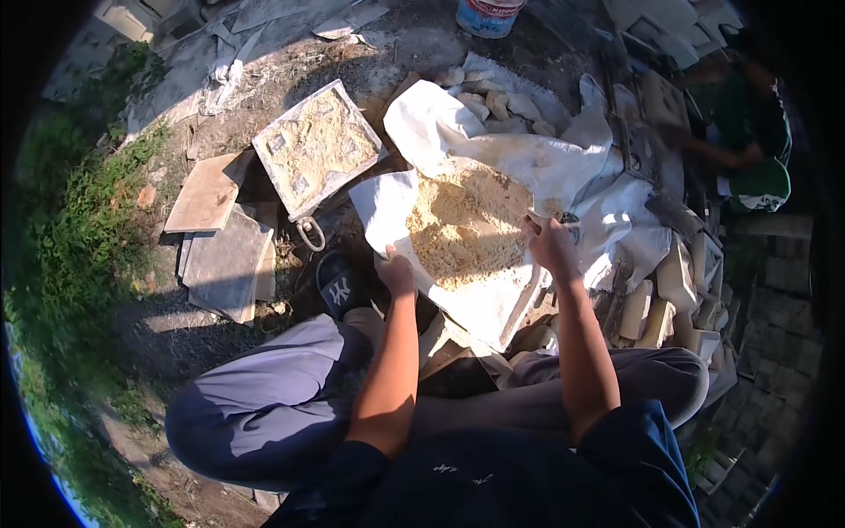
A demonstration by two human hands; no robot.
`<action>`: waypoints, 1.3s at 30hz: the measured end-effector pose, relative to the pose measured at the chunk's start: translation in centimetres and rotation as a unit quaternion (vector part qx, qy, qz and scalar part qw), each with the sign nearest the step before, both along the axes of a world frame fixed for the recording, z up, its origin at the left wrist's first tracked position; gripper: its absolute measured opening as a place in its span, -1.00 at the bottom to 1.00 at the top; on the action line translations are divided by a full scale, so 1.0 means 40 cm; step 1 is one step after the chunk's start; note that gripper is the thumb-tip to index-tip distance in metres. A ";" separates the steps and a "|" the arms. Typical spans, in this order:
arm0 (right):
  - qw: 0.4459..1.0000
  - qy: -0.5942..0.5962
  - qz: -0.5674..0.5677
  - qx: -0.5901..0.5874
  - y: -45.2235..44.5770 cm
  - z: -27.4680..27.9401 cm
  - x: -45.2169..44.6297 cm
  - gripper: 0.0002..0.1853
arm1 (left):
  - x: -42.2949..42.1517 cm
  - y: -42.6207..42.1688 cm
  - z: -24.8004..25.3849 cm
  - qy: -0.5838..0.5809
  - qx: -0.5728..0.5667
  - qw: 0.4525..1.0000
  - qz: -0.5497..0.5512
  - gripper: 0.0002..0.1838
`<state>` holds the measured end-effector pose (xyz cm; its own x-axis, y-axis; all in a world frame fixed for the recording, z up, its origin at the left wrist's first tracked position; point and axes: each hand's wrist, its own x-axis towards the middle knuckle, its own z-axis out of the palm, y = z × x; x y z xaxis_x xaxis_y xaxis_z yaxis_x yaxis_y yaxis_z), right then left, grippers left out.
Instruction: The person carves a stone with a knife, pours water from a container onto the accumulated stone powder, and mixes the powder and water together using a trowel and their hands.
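Note:
Between my hands lies a spread white sack [385, 220] with a heap of crumbly yellowish sand-like material [471, 229] on it. My left hand [398, 271] is closed on the near left edge of the sack. My right hand [553, 245] is at the heap's right side, its fingers curled; what they hold, if anything, I cannot make out. Up and to the left sits a square frame mould [292, 209] filled with the same yellowish material, several grey patches showing through. A metal ring handle [310, 232] sticks out at its near corner.
Flat slabs [231, 264] are stacked left of my shod foot [338, 283]. Pale blocks [678, 273] crowd the right side. Rounded lumps [497, 106] lie behind the sack, and a bucket [489, 16] stands at the back. Another person [748, 132] works at the far right. Plants [79, 238] border the left.

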<state>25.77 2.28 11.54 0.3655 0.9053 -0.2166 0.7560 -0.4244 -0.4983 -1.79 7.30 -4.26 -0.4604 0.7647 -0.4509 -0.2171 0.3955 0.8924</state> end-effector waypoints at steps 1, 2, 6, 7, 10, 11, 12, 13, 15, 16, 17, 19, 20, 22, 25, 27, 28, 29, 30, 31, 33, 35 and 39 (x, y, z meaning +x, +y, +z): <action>0.999 -0.011 -0.037 0.023 -0.012 -0.054 0.007 -0.67 | 0.013 0.004 0.013 0.004 0.061 0.998 0.018 -0.76; 0.996 -0.023 -0.075 0.046 -0.019 -0.101 0.011 -0.69 | 0.029 0.007 0.066 0.007 0.059 0.998 0.002 -0.75; 0.987 0.020 -0.159 -0.011 -0.098 -0.235 -0.100 -0.64 | 0.069 0.018 0.190 0.013 0.060 0.993 -0.096 -0.70; 0.985 0.072 -0.157 -0.017 -0.114 -0.227 -0.131 -0.62 | 0.076 0.024 0.198 0.009 0.094 0.989 -0.112 -0.70; 0.955 0.196 -0.147 -0.166 -0.094 -0.086 -0.180 -0.57 | 0.064 0.025 0.161 0.055 0.023 0.993 -0.103 -0.69; 0.972 0.188 -0.098 -0.104 -0.106 -0.125 -0.173 -0.56 | 0.061 0.016 0.130 0.038 0.047 0.995 -0.075 -0.69; 0.982 0.179 -0.049 -0.040 -0.100 -0.113 -0.179 -0.56 | 0.062 0.010 0.126 0.022 0.071 0.996 -0.047 -0.68; 0.981 0.182 -0.052 -0.036 -0.089 -0.101 -0.169 -0.56 | 0.064 0.010 0.120 0.038 0.093 0.994 -0.046 -0.68; 0.986 0.154 0.010 -0.059 -0.057 -0.053 -0.147 -0.55 | 0.058 0.000 0.124 0.061 0.112 0.991 -0.049 -0.67; 0.992 0.113 -0.006 -0.050 -0.043 -0.045 -0.133 -0.55 | 0.063 -0.006 0.146 0.080 0.099 0.991 -0.047 -0.67; 0.994 0.103 -0.027 -0.007 -0.027 -0.061 -0.112 -0.58 | 0.069 -0.009 0.169 0.096 0.088 0.991 -0.043 -0.67; 0.994 0.092 -0.049 0.038 0.005 -0.121 -0.061 -0.60 | 0.063 -0.016 0.199 0.089 0.052 0.994 -0.042 -0.66; 0.992 0.038 -0.058 0.105 0.023 -0.155 -0.039 -0.64 | 0.057 -0.018 0.210 0.081 0.016 0.996 -0.039 -0.66; 0.982 -0.013 -0.070 0.174 0.053 -0.217 -0.031 -0.67 | 0.031 -0.013 0.140 0.066 0.029 0.997 -0.039 -0.65; 0.995 0.018 -0.025 0.093 0.068 -0.260 -0.080 -0.71 | 0.005 -0.011 0.122 0.029 0.039 0.997 -0.064 -0.63; 0.983 0.143 -0.024 0.113 0.017 -0.249 -0.156 -0.68 | 0.001 -0.011 0.121 0.007 0.037 0.995 -0.092 -0.61; 0.979 0.180 -0.017 0.096 0.008 -0.241 -0.167 -0.66 | 0.019 -0.004 0.127 0.078 0.096 0.992 -0.009 -0.57; 0.979 0.176 -0.019 0.099 0.007 -0.231 -0.156 -0.66 | 0.028 -0.001 0.135 0.108 0.126 0.986 0.034 -0.54; 0.985 0.171 0.038 0.008 0.001 -0.206 -0.141 -0.63 | 0.041 0.002 0.161 0.141 0.154 0.975 0.075 -0.52; 0.978 0.165 0.094 -0.085 -0.010 -0.184 -0.131 -0.61 | 0.052 -0.009 0.273 0.358 0.183 0.915 0.046 -0.47; 0.984 0.168 0.042 -0.046 -0.053 -0.175 -0.124 -0.59 | 0.064 -0.015 0.326 0.515 0.288 0.806 -0.054 -0.44; 0.985 0.171 -0.010 -0.005 -0.079 -0.171 -0.103 -0.58 | 0.101 0.002 0.302 0.337 0.372 0.830 -0.244 -0.47; 0.969 0.172 -0.160 0.075 -0.118 -0.183 -0.042 -0.58 | 0.203 0.006 0.238 0.398 0.286 0.796 -0.354 -0.41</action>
